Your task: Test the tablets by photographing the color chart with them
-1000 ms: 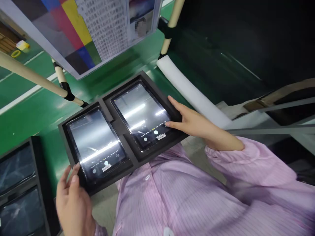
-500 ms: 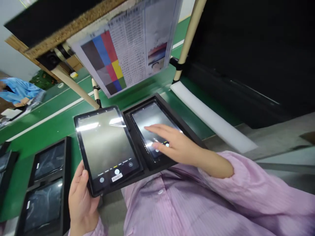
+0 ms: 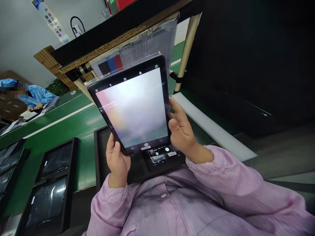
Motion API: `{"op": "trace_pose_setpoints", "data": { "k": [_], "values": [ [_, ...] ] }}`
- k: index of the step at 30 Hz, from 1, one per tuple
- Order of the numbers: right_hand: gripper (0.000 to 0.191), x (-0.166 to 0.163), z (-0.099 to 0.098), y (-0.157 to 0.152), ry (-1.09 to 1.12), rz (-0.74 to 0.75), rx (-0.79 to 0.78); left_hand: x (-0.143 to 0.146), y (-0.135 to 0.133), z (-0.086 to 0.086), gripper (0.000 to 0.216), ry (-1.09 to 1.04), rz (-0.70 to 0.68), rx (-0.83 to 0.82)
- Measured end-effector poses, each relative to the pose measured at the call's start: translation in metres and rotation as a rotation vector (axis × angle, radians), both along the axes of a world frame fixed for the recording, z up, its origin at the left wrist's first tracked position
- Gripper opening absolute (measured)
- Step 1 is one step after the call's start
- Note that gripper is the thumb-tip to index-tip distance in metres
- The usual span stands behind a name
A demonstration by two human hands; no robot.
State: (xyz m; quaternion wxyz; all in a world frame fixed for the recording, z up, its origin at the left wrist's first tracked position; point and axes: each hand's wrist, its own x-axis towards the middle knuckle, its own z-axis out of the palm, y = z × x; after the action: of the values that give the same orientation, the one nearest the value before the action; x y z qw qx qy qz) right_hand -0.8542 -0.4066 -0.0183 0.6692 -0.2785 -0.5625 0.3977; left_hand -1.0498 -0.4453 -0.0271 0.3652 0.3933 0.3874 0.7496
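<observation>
I hold a black tablet (image 3: 133,105) upright in front of me, its lit screen pale and blurred. My left hand (image 3: 117,160) grips its lower left corner. My right hand (image 3: 180,129) clasps its right edge, fingers curled round it. Behind and below it lies a black foam tray (image 3: 103,154) on the green bench, with a second tablet (image 3: 161,154) still in its right slot, camera controls showing on its screen. A colour test chart (image 3: 115,62) hangs behind the raised tablet.
Another black tray with wrapped tablets (image 3: 49,183) lies at the left, more trays beyond it at the frame edge. A white foam strip (image 3: 214,127) runs along the right. A cream frame post (image 3: 185,49) stands behind. A person in blue (image 3: 34,96) works at far left.
The left tablet has been lifted out of the tray and raised upright toward the chart. My right hand left the second tablet's screen and took the raised tablet's right edge.
</observation>
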Motion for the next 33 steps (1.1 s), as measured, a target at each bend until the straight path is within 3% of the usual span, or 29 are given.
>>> {"op": "trace_pose_setpoints", "data": {
  "k": [3, 6, 10, 19, 26, 33],
  "values": [
    [0.057, 0.002, -0.003, 0.012, 0.077, 0.012, -0.001, 0.004, 0.002, -0.013, 0.07, 0.421, 0.105, 0.144],
    [0.059, 0.003, -0.005, 0.023, 0.142, 0.094, -0.101, 0.006, 0.0, -0.018, 0.106, 0.853, 0.182, 0.142],
    [0.061, 0.006, -0.008, 0.032, 0.185, 0.217, -0.217, 0.013, -0.001, -0.022, 0.128, 1.095, 0.325, 0.054],
    [0.067, 0.01, -0.022, 0.039, 0.218, 0.255, -0.328, 0.023, 0.007, -0.031, 0.134, 1.193, 0.398, -0.021],
    [0.066, 0.009, -0.019, 0.038, 0.197, 0.297, -0.277, 0.022, 0.006, -0.036, 0.142, 1.145, 0.399, -0.059],
    [0.073, 0.01, -0.025, 0.042, 0.09, 0.224, -0.252, 0.024, 0.006, -0.037, 0.142, 1.137, 0.392, -0.055]
  ]
}}
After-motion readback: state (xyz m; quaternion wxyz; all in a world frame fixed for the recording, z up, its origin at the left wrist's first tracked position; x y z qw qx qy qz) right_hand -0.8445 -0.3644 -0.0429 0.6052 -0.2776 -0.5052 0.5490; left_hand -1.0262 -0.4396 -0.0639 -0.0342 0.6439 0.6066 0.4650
